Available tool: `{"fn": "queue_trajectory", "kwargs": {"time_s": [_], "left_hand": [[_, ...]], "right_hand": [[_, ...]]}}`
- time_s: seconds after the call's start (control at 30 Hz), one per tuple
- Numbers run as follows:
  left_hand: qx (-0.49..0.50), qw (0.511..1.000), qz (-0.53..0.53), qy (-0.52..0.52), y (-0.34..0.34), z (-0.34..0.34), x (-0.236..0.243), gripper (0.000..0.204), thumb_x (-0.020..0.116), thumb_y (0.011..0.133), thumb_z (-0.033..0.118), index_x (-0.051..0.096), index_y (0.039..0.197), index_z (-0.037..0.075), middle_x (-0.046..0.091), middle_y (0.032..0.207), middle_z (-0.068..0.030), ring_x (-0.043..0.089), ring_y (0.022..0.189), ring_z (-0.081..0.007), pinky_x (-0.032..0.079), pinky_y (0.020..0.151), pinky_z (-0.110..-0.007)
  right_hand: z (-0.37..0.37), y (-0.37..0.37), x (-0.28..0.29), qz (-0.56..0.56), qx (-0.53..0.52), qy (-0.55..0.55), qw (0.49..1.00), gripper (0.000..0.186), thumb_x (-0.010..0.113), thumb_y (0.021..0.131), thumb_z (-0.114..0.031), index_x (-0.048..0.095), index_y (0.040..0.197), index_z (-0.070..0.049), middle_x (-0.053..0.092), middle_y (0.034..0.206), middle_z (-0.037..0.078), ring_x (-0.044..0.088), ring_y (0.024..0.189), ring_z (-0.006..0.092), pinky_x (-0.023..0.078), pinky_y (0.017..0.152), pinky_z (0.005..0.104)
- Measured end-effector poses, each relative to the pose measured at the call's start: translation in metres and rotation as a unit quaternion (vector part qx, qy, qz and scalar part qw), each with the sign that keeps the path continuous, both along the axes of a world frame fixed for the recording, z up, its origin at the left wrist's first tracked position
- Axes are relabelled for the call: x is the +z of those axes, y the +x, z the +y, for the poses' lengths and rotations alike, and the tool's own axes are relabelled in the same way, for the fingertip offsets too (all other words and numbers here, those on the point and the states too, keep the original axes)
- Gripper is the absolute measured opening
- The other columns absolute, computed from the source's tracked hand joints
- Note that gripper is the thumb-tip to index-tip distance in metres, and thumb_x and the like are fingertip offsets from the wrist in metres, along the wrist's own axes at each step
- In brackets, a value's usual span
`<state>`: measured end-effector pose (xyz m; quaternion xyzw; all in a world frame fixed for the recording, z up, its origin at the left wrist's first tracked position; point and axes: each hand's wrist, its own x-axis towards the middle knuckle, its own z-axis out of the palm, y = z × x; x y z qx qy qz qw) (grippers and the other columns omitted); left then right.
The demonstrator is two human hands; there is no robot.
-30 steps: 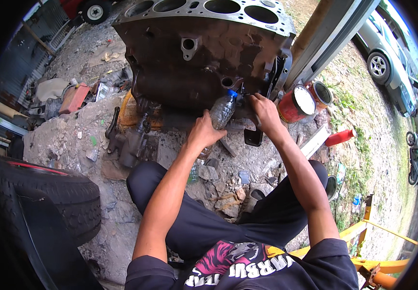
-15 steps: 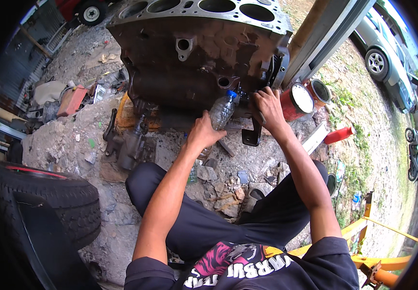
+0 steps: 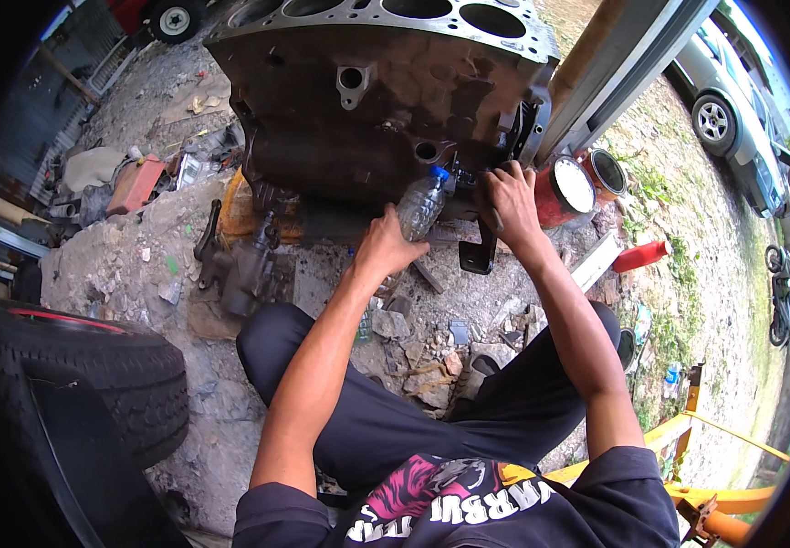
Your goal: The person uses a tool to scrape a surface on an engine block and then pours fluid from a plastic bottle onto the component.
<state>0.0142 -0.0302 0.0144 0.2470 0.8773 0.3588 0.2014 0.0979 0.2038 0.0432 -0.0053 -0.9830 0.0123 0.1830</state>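
Note:
My left hand (image 3: 393,243) is closed round a clear plastic bottle (image 3: 418,210) with a blue cap, held tilted against the lower side of a dark, rusty engine block (image 3: 386,82). Just right of the bottle, my right hand (image 3: 513,205) has its fingers curled at the block's lower right, by small metal fittings (image 3: 463,181); what they grip is hidden. A black metal bracket (image 3: 475,258) shows below that hand. A second bottle is partly hidden behind my left wrist.
Red cans (image 3: 552,208) stand beside a post (image 3: 606,73); a red bottle (image 3: 639,256) lies right. A tyre (image 3: 94,374) is at left, metal parts (image 3: 244,269) and rubble below the block, a yellow frame (image 3: 714,498) lower right, parked cars (image 3: 723,91) and a motorcycle (image 3: 783,292) beyond.
My right hand has risen slightly, with its fingers more curled over the fittings at the block's lower right. My left hand and the bottle have barely moved.

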Motion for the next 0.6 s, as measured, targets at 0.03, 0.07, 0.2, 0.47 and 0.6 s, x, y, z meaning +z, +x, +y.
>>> {"fn": "queue_trajectory", "kwargs": {"time_s": [0.03, 0.07, 0.2, 0.47, 0.6], "left_hand": [[-0.003, 1.0, 0.002, 0.0, -0.001, -0.001, -0.001, 0.09, 0.086, 0.067, 0.029, 0.042, 0.132, -0.015, 0.064, 0.113, -0.0379, 0.065, 0.108, -0.0471, 0.054, 0.095, -0.046], [-0.003, 1.0, 0.0, -0.001, 0.0, -0.001, -0.003, 0.091, 0.086, 0.067, 0.029, 0.041, 0.133, -0.016, 0.064, 0.113, -0.038, 0.065, 0.109, -0.0471, 0.054, 0.095, -0.045], [-0.001, 1.0, 0.004, -0.008, 0.001, -0.003, 0.0, 0.095, 0.086, 0.067, 0.03, 0.039, 0.135, -0.017, 0.063, 0.115, -0.0385, 0.064, 0.111, -0.0476, 0.054, 0.096, -0.045], [-0.005, 1.0, 0.005, -0.015, 0.003, -0.001, 0.003, 0.096, 0.087, 0.067, 0.03, 0.039, 0.135, -0.017, 0.061, 0.118, -0.0392, 0.063, 0.113, -0.0479, 0.053, 0.098, -0.045], [-0.002, 1.0, -0.005, -0.017, 0.002, -0.004, 0.003, 0.096, 0.087, 0.067, 0.03, 0.039, 0.136, -0.017, 0.062, 0.117, -0.0389, 0.063, 0.114, -0.0468, 0.053, 0.098, -0.045]], "right_hand": [[-0.006, -0.001, -0.008, 0.024, 0.017, 0.031, 0.999, 0.022, 0.065, 0.076, -0.019, 0.063, 0.093, -0.005, 0.062, 0.086, 0.011, 0.054, 0.099, 0.0312, 0.035, 0.084, 0.0446], [-0.008, -0.002, -0.014, 0.047, 0.034, 0.062, 0.996, 0.021, 0.065, 0.077, -0.02, 0.063, 0.092, -0.005, 0.062, 0.084, 0.011, 0.054, 0.098, 0.0316, 0.035, 0.082, 0.045], [0.005, 0.0, 0.008, 0.03, 0.011, -0.039, 0.999, 0.02, 0.066, 0.078, -0.021, 0.063, 0.091, -0.006, 0.063, 0.086, 0.011, 0.054, 0.098, 0.0314, 0.035, 0.082, 0.045], [0.005, 0.002, 0.004, 0.067, 0.011, -0.065, 0.996, 0.015, 0.065, 0.083, -0.019, 0.064, 0.091, -0.006, 0.062, 0.081, 0.009, 0.054, 0.094, 0.0316, 0.034, 0.08, 0.0433], [-0.003, 0.0, -0.005, 0.023, 0.025, -0.022, 0.999, 0.019, 0.066, 0.084, -0.021, 0.066, 0.094, -0.005, 0.066, 0.087, 0.009, 0.056, 0.095, 0.0304, 0.036, 0.08, 0.0447]]}}
